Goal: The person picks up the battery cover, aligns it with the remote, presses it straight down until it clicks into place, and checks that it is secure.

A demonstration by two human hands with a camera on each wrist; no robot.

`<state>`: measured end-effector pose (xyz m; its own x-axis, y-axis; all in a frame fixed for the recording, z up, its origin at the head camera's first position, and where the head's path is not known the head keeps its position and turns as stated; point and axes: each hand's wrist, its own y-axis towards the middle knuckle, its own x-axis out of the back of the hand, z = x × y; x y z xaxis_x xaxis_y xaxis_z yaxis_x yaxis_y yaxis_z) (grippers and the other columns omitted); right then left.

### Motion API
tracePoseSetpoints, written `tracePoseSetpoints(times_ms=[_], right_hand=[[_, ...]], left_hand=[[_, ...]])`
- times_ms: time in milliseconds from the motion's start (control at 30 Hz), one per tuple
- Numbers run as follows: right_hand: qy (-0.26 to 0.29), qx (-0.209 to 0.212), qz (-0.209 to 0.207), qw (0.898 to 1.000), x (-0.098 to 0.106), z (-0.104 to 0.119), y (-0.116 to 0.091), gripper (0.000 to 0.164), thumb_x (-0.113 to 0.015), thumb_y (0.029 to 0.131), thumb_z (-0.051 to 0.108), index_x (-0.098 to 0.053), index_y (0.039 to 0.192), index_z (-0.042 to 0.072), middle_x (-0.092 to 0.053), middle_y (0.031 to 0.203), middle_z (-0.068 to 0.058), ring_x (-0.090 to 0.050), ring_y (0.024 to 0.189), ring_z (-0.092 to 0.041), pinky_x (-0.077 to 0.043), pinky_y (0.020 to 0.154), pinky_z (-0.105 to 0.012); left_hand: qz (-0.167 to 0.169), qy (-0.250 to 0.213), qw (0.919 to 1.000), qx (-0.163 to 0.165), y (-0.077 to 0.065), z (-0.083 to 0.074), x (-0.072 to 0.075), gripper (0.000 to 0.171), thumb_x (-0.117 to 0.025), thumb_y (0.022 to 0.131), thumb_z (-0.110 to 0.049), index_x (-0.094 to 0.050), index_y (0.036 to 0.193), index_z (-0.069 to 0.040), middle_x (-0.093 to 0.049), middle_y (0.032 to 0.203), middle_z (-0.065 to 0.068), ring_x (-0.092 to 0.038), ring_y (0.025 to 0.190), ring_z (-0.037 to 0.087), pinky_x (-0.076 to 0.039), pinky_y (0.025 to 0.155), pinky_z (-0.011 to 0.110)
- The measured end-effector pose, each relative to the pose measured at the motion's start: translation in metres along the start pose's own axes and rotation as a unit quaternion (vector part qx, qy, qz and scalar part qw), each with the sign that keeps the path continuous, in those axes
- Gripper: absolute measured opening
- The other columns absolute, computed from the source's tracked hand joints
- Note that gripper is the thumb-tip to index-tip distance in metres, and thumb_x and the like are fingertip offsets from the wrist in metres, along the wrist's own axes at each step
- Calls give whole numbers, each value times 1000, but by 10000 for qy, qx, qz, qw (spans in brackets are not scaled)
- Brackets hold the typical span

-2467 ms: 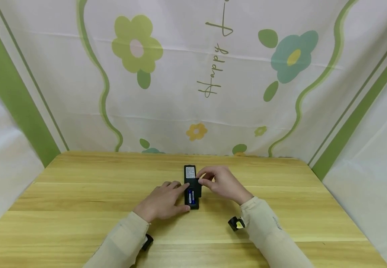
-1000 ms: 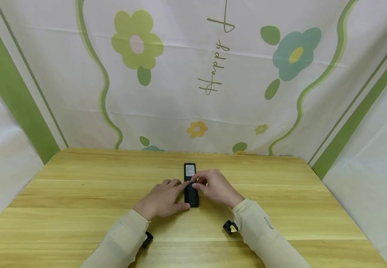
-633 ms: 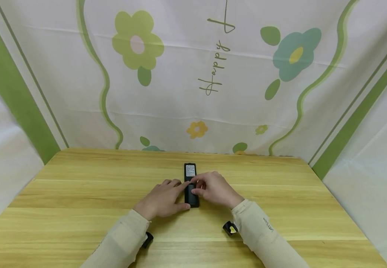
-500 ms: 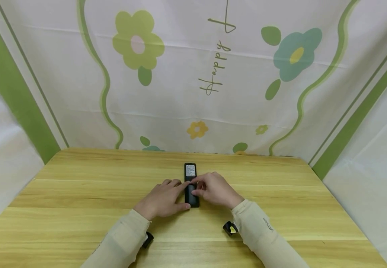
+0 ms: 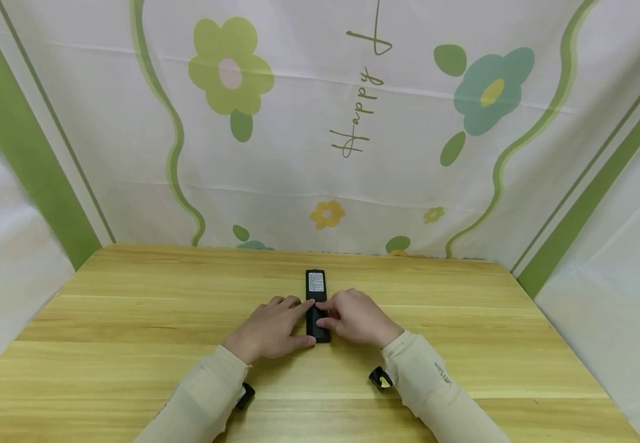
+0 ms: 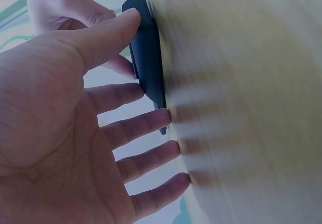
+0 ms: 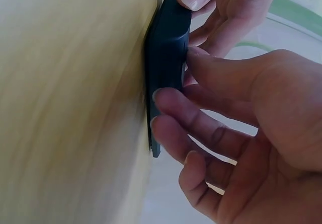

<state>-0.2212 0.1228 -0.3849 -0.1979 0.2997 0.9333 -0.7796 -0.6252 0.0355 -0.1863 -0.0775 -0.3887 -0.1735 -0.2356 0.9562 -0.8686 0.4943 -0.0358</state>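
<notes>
A black remote control (image 5: pixel 316 294) lies back side up on the wooden table, a white label at its far end. Its battery cover (image 5: pixel 312 323) sits over the battery compartment, and no batteries show. My left hand (image 5: pixel 267 331) steadies the remote from the left: thumb on the near end, index fingertip close to the cover's far edge, the other fingers stretched toward the tabletop. From the right, my right hand (image 5: pixel 359 317) has its thumb and index finger on the cover. In the right wrist view its other fingers (image 7: pixel 173 133) bend along the remote's side.
The wooden table (image 5: pixel 132 295) reaches back to a white cloth backdrop (image 5: pixel 298 154) printed with flowers. White side panels with green stripes stand left and right. Black wrist devices (image 5: pixel 381 378) hang under both sleeves, close above the tabletop.
Earlier my right hand held the cover beside the remote, with two blue batteries showing. The cover now lies over them, and the right thumb has slid slightly toward the near end. The left hand stays put.
</notes>
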Motion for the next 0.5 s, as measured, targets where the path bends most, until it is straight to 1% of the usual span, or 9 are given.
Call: tracePoseSetpoints(times_ms=[100,167,200,300,367,433,500], right_hand=[[-421,191,-1,9989,1,2,-2,37,-63,90,32,-65,119,9,-70,85,-1,-40,43,-4,-36,45,-22],[-630,289,-13,9976,2,4,-3,37,-62,91,32,-65,120,9,-71,93,-4,-40,43,-4,-37,45,-21],[-689,312,-2,9971,3,5,-4,38,-62,91,32,-64,121,10,-71,90,-3,-40,42,-4,-37,43,-21],[-728,330,43,9968,4,6,-5,39,-62,91,33,-63,122,10,-67,72,2,-37,40,-4,-35,41,-22],[-609,288,93,9977,5,6,-6,40,-62,90,34,-62,123,11,-59,60,7,-37,40,-3,-35,42,-21],[-426,188,163,9988,6,4,-7,41,-63,90,34,-62,124,12,-52,56,12,-41,42,-2,-37,44,-21],[-213,31,186,9996,8,2,-7,40,-64,89,34,-63,123,13,-53,59,15,-45,46,-2,-39,47,-22]], left_hand=[[10,-6,10000,-10,0,0,0,71,-55,88,-55,-37,145,-17,-46,136,9,-42,123,35,-39,94,55],[21,-19,10000,-12,1,0,1,71,-55,88,-55,-37,145,-17,-46,137,10,-42,123,35,-38,94,55],[26,-21,10000,-11,1,0,1,71,-55,88,-55,-37,145,-17,-45,137,10,-42,124,35,-38,94,55],[33,-31,10000,-2,0,0,2,71,-55,88,-55,-37,145,-17,-45,137,10,-42,124,35,-38,94,55],[39,-13,10000,-1,0,0,2,71,-55,88,-55,-37,145,-17,-45,137,10,-42,123,35,-39,94,55],[45,-5,10000,-2,-1,-1,2,71,-55,88,-55,-37,145,-17,-46,137,10,-42,123,35,-39,93,54],[47,-13,10000,-7,-1,-1,2,72,-55,88,-55,-37,145,-16,-46,137,10,-42,123,35,-39,93,54]])
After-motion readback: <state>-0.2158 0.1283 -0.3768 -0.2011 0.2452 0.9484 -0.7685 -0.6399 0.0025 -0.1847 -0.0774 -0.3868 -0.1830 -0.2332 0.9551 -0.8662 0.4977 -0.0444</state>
